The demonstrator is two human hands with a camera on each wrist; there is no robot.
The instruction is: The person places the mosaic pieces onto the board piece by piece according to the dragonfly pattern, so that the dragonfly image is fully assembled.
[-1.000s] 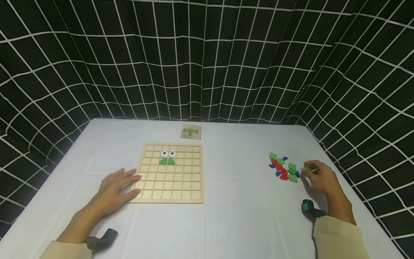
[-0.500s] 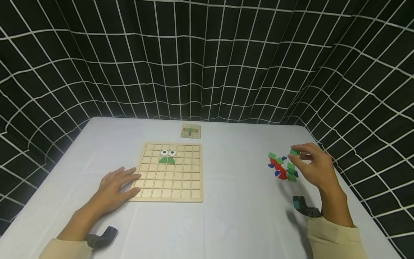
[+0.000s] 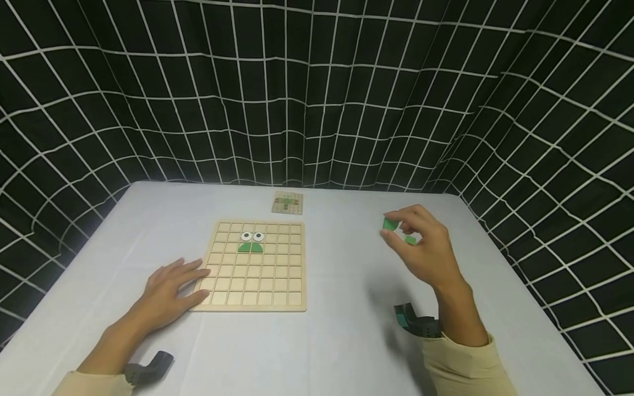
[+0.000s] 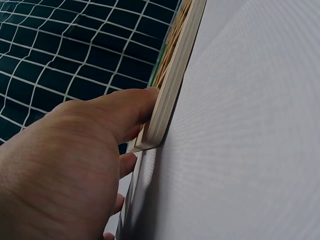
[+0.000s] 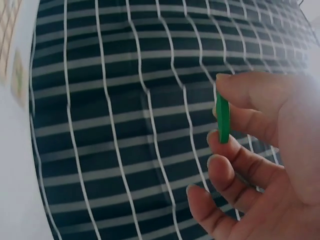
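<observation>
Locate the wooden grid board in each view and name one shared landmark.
Head: wooden grid board left of centre, left hand on its left edge.
Left wrist: board in the upper middle, edge-on, running off the top.
Right wrist: only part of the board, in the top left corner.
Shared landmark: dark curtain with white grid lines.
</observation>
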